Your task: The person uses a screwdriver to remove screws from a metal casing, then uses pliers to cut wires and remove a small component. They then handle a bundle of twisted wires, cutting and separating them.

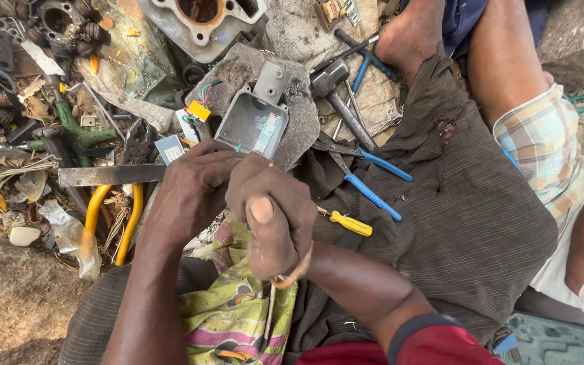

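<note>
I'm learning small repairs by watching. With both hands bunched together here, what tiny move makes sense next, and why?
Probably steady the hidden piece in the left hand while the right hand works its thin metal tool: both fists meet just below the open grey metal box.

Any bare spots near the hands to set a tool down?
Free: brown cloth right of the yellow screwdriver, below the blue pliers; bare ground bottom-left, under the yellow-handled cutters. Crowded: the scrap pile upper left, and around the grey box and hammer.
</note>
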